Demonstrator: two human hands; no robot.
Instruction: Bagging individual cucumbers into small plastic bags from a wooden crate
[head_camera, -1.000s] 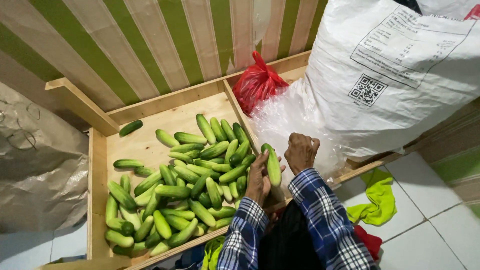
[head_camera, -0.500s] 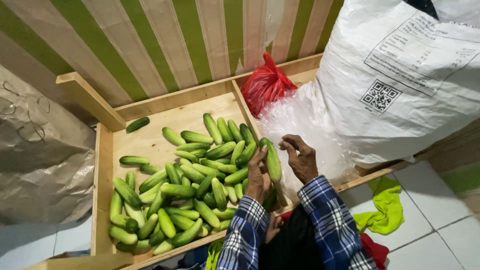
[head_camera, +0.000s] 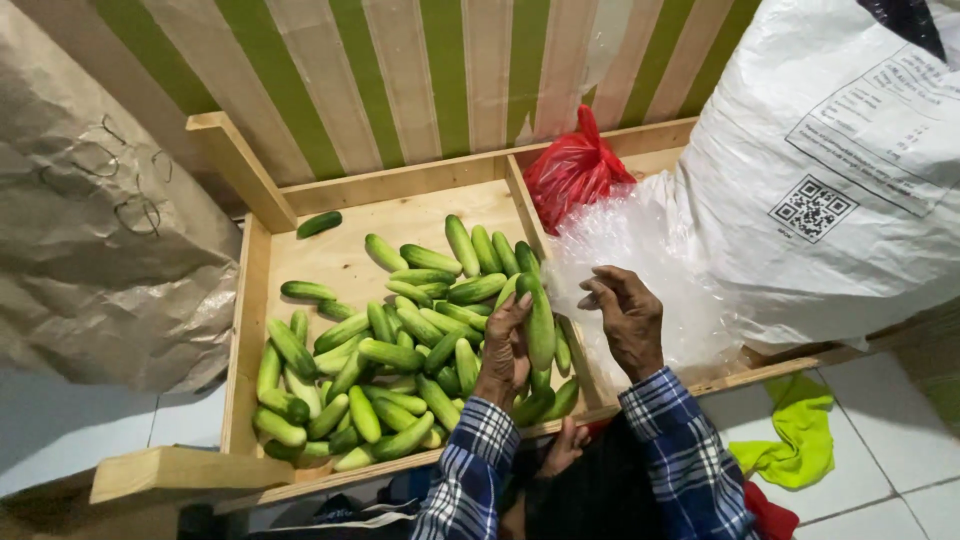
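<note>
Left hand (head_camera: 503, 352) gripping cucumber (head_camera: 541, 322) upright over wooden divider (head_camera: 548, 262); right hand (head_camera: 628, 318) hovering open beside clear plastic (head_camera: 620, 240).

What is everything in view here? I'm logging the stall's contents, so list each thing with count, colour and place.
cucumbers: dozens, green, piled in left compartment
held cucumber: one, green, over the divider
wooden crate: one, pale wood, two compartments
red bag: one, right compartment's back
clear plastic: one sheet, right compartment
white sack: one, right
brown paper: one, left
green cloth: one, floor
left hand: grip on held cucumber
right hand: empty, over plastic
</note>
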